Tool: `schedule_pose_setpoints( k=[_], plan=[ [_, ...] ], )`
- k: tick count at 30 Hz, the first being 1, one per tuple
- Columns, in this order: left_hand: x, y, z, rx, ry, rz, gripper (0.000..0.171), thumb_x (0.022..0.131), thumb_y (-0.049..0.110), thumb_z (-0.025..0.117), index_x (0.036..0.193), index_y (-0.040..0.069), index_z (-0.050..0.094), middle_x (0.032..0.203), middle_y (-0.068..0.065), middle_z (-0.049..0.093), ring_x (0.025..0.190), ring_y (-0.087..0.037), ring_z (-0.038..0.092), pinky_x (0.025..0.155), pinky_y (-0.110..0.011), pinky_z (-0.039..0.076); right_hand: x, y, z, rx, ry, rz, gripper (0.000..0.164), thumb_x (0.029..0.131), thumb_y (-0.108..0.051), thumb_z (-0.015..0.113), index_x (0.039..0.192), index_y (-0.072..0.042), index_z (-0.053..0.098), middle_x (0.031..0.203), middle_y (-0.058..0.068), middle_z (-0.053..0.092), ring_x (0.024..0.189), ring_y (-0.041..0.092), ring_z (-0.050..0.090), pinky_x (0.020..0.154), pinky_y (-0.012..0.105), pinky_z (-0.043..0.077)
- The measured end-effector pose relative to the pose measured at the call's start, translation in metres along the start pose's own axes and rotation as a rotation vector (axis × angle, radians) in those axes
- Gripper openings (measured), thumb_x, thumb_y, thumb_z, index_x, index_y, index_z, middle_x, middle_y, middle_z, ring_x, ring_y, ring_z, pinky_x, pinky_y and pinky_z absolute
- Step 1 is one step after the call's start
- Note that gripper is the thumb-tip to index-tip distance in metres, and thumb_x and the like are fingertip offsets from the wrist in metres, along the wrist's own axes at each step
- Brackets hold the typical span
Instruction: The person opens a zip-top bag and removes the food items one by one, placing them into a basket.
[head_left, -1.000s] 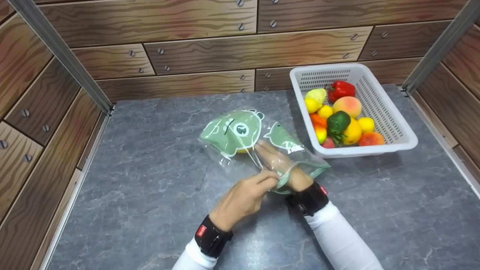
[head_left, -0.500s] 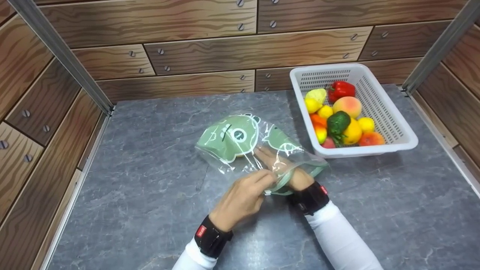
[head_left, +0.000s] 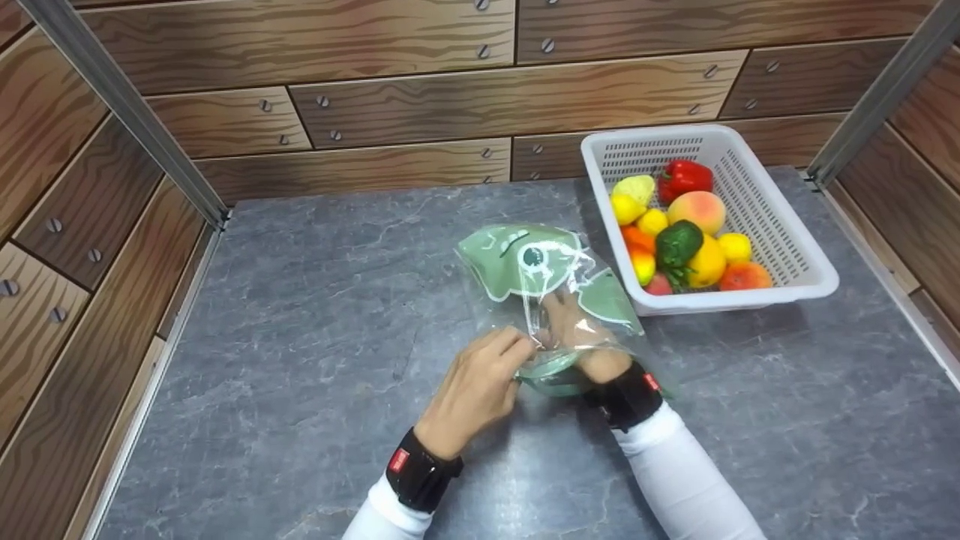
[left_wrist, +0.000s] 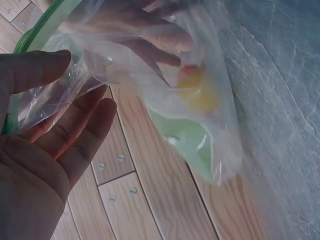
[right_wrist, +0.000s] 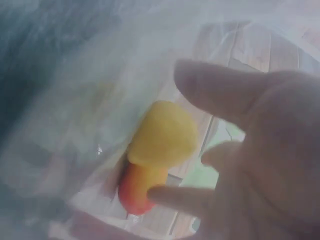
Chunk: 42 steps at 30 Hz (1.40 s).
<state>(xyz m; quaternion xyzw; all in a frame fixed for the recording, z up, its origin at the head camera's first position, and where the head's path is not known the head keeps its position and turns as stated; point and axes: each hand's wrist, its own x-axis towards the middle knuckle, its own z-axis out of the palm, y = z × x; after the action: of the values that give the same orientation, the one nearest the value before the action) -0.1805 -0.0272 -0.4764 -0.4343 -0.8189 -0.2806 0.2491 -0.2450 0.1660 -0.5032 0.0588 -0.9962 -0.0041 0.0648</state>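
Note:
A clear zip bag point(head_left: 499, 262) with a green cartoon face and green mouth edge lies across the middle of the table. My left hand point(head_left: 476, 382) pinches its mouth edge; in the left wrist view the green strip point(left_wrist: 42, 27) runs between thumb and fingers. Inside the bag is my right hand point(head_left: 583, 334), seen through the film, with thumb and fingers spread apart. In the right wrist view a yellow fruit point(right_wrist: 164, 134) and a red-and-yellow fruit point(right_wrist: 137, 187) lie in front of it, one fingertip overlapping the red-and-yellow one. The printed face hides both fruits in the head view.
At the back right stands a white slotted basket point(head_left: 814, 289) with fruit and vegetables, among them a red bell pepper point(head_left: 686, 178), a peach point(head_left: 697, 211) and a dark green vegetable point(head_left: 679, 244). Wood-patterned walls point(head_left: 405, 97) enclose the grey table point(head_left: 300, 337).
The bag's far end has swung to the right and its mouth has shifted down towards me. My left hand has moved slightly left with the edge; the right hand stays inside.

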Motion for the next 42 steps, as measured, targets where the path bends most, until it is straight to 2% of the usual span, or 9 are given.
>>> schedule_pose_setpoints(
  k=[8, 11, 12, 14, 15, 20, 22, 34, 42],
  plan=[
    [0.002, 0.0, -0.001, 0.019, 0.016, -0.005, 0.039, 0.064, -0.019, 0.067, 0.087, 0.011, 0.06, 0.088, 0.002, 0.056, 0.078, -0.013, 0.054, 0.069, -0.024, 0.049, -0.01, 0.01, -0.011, 0.189, 0.135, -0.05, 0.104, 0.076, -0.045, 0.083, 0.16, -0.008, 0.034, 0.167, 0.026, 0.02, 0.152, 0.046, 0.024, 0.124, 0.061, 0.02],
    [0.003, 0.0, -0.001, 0.028, 0.036, -0.016, 0.036, 0.065, -0.018, 0.068, 0.083, 0.012, 0.06, 0.086, 0.002, 0.054, 0.078, -0.014, 0.052, 0.068, -0.024, 0.047, -0.01, 0.01, -0.006, 0.076, 0.192, -0.08, 0.09, 0.084, -0.04, 0.076, 0.158, -0.007, 0.037, 0.165, 0.02, 0.029, 0.149, 0.033, 0.034, 0.124, 0.048, 0.025],
    [0.003, 0.0, 0.0, 0.033, 0.044, -0.018, 0.035, 0.065, -0.018, 0.069, 0.082, 0.012, 0.06, 0.086, 0.002, 0.053, 0.077, -0.014, 0.051, 0.068, -0.024, 0.047, -0.009, 0.009, -0.004, -0.16, 0.207, -0.089, 0.079, 0.089, -0.031, 0.068, 0.158, -0.005, 0.038, 0.164, 0.018, 0.034, 0.147, 0.029, 0.039, 0.122, 0.042, 0.029],
    [0.004, 0.0, 0.0, 0.041, 0.053, -0.023, 0.032, 0.068, -0.017, 0.07, 0.082, 0.012, 0.063, 0.085, 0.002, 0.053, 0.078, -0.013, 0.051, 0.067, -0.024, 0.047, -0.008, 0.006, -0.003, -0.259, 0.235, -0.107, 0.072, 0.09, -0.024, 0.062, 0.156, -0.005, 0.039, 0.16, 0.018, 0.04, 0.143, 0.028, 0.044, 0.119, 0.04, 0.034],
    [0.004, 0.0, 0.0, 0.043, 0.054, -0.024, 0.031, 0.07, -0.016, 0.07, 0.081, 0.012, 0.063, 0.085, 0.002, 0.053, 0.078, -0.013, 0.051, 0.068, -0.024, 0.047, -0.006, 0.004, -0.003, -0.231, 0.22, -0.108, 0.07, 0.092, -0.022, 0.061, 0.156, -0.003, 0.038, 0.16, 0.018, 0.041, 0.143, 0.028, 0.045, 0.119, 0.038, 0.034],
    [0.005, 0.0, 0.0, 0.05, 0.05, -0.025, 0.029, 0.072, -0.015, 0.07, 0.081, 0.012, 0.063, 0.085, 0.002, 0.054, 0.078, -0.013, 0.052, 0.067, -0.023, 0.047, 0.002, -0.004, -0.001, 0.467, 0.184, -0.122, 0.075, 0.084, -0.014, 0.076, 0.148, 0.005, 0.041, 0.146, 0.031, 0.048, 0.135, 0.047, 0.048, 0.118, 0.054, 0.038],
    [0.005, 0.001, -0.001, 0.059, 0.046, -0.026, 0.028, 0.071, -0.015, 0.069, 0.079, 0.011, 0.062, 0.084, 0.002, 0.054, 0.076, -0.013, 0.051, 0.066, -0.023, 0.046, 0.004, -0.004, 0.001, 0.596, 0.195, -0.155, 0.071, 0.085, -0.009, 0.076, 0.145, 0.007, 0.043, 0.139, 0.033, 0.051, 0.13, 0.049, 0.051, 0.115, 0.055, 0.041],
    [0.003, 0.0, -0.001, 0.084, 0.064, -0.021, 0.029, 0.068, -0.016, 0.066, 0.077, 0.011, 0.063, 0.082, 0.003, 0.056, 0.074, -0.013, 0.05, 0.064, -0.023, 0.045, 0.0, 0.003, 0.001, 0.325, 0.206, -0.376, 0.053, 0.085, -0.025, 0.075, 0.133, -0.008, 0.059, 0.14, 0.02, 0.054, 0.118, 0.037, 0.055, 0.099, 0.051, 0.047],
    [0.002, -0.003, 0.0, 0.083, 0.094, -0.042, 0.03, 0.067, -0.018, 0.064, 0.075, 0.011, 0.06, 0.079, 0.003, 0.054, 0.071, -0.012, 0.047, 0.061, -0.022, 0.042, -0.006, 0.002, -0.003, 0.473, 0.101, -0.387, 0.05, 0.089, -0.014, 0.071, 0.134, 0.001, 0.055, 0.139, 0.024, 0.056, 0.125, 0.04, 0.054, 0.107, 0.052, 0.047]
  ],
)
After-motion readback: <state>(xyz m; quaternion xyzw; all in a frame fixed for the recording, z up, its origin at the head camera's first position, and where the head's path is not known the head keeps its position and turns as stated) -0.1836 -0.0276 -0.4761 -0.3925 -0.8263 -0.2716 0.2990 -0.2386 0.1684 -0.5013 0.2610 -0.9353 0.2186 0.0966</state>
